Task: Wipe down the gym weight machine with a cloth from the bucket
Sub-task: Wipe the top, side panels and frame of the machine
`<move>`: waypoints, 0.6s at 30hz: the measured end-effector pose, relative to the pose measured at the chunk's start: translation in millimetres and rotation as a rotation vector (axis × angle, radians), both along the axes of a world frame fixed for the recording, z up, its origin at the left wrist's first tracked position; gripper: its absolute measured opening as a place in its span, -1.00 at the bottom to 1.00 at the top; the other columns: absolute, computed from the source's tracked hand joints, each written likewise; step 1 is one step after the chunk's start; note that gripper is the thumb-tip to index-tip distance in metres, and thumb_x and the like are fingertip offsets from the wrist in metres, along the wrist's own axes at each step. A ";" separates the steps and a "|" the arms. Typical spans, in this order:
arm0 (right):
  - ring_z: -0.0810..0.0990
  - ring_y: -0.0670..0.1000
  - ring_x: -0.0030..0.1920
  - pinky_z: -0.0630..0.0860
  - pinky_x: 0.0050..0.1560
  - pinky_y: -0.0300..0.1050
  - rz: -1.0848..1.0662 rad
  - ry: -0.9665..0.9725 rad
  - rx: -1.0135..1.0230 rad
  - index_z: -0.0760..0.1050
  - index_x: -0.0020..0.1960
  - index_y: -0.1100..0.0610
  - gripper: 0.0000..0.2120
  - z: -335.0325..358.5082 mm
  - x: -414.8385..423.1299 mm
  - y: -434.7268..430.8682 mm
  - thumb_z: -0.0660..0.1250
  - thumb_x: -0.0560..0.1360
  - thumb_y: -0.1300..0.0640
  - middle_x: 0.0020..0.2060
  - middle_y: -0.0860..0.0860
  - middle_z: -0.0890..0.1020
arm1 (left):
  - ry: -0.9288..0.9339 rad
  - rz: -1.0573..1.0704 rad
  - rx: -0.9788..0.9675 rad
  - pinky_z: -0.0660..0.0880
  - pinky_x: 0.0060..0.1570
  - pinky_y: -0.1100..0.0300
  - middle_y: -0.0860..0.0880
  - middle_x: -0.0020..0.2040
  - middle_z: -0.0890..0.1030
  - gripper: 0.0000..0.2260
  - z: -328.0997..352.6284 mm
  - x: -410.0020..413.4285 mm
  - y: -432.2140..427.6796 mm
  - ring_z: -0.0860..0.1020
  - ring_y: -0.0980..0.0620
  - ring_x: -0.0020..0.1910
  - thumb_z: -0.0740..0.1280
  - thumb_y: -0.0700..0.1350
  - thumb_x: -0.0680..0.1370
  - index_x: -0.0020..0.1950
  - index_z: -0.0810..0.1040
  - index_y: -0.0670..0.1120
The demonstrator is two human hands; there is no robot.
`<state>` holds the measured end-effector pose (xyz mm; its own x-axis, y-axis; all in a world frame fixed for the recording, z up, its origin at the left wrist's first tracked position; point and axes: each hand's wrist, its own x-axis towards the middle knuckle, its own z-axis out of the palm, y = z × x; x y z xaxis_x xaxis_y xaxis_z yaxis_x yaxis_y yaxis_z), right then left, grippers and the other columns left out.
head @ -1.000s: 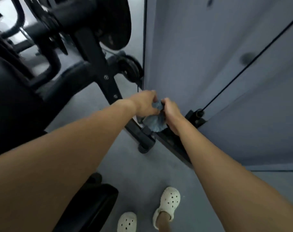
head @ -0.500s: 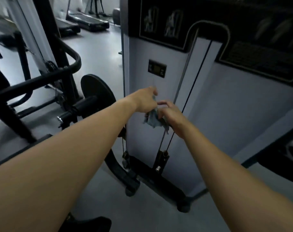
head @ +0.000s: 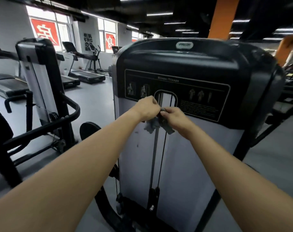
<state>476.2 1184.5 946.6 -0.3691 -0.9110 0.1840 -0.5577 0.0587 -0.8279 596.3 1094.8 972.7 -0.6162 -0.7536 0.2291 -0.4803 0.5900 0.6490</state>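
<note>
Two hands meet before the weight machine (head: 184, 64), and that is the place to judge from. Its black top cover and the pale panel (head: 192, 156) under it are the broad faces to wipe. I would start on the cover and work downward, so drips fall on parts not yet done. The cloth (head: 151, 127) hangs bunched at the machine's front, over the guide rod (head: 153, 156) and cable (head: 162, 156). I cannot tell if it touches them. The left hand (head: 147, 107) and right hand (head: 173, 117) each pinch its top edge with curled fingers. Opening it flat would likely cover more and snag less on the cable.

Grey floor (head: 95, 97) surrounds the machine. Treadmills (head: 87, 76) stand far to its left by the windows, and a few dark specks (head: 137, 145) mark the panel. No bucket is in view.
</note>
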 end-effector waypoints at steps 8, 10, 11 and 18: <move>0.67 0.20 -0.02 0.64 0.04 0.20 -0.230 0.118 -0.046 0.60 0.02 0.18 -0.75 56.0 -18.9 6.9 0.15 0.65 0.16 -0.09 0.16 0.69 | 0.051 -0.201 -0.072 0.50 -0.12 0.17 -0.04 0.02 0.60 -0.66 47.5 -25.8 -12.7 0.59 0.01 -0.02 0.53 -0.12 0.48 0.16 0.47 0.01; 0.62 0.14 -0.08 0.55 -0.12 0.01 -0.328 0.163 -0.056 0.59 -0.01 0.20 -0.74 68.5 -23.9 11.3 0.14 0.65 0.18 -0.14 0.09 0.65 | 0.011 -0.244 -0.129 0.51 -0.16 0.17 -0.05 0.01 0.61 -0.72 61.2 -31.2 -17.1 0.60 0.01 -0.04 0.49 -0.14 0.49 0.14 0.49 0.01; 0.60 0.11 -0.08 0.48 -0.15 -0.03 -0.384 0.178 -0.068 0.59 -0.02 0.20 -0.73 75.5 -25.8 14.2 0.12 0.65 0.18 -0.14 0.07 0.63 | -0.014 -0.266 -0.168 0.51 -0.16 0.17 -0.05 0.02 0.62 -0.76 68.1 -31.9 -19.1 0.59 0.02 -0.04 0.44 -0.15 0.51 0.13 0.51 0.02; 0.45 0.09 -0.14 0.34 -0.12 0.00 -0.650 0.017 -0.261 0.38 -0.17 0.14 -0.73 95.3 -39.0 33.2 0.11 0.64 0.03 -0.22 0.02 0.49 | -0.008 -0.296 -0.242 0.47 -0.29 0.10 -0.09 -0.27 0.59 -0.85 95.8 -35.9 -39.4 0.56 -0.09 -0.25 0.25 -0.25 0.51 -0.21 0.58 -0.18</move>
<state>437.2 1217.7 1041.9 -0.8192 -0.4317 0.3776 -0.4902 0.1852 -0.8517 560.5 1055.4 1068.6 -0.8015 -0.4677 0.3726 -0.2711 0.8396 0.4707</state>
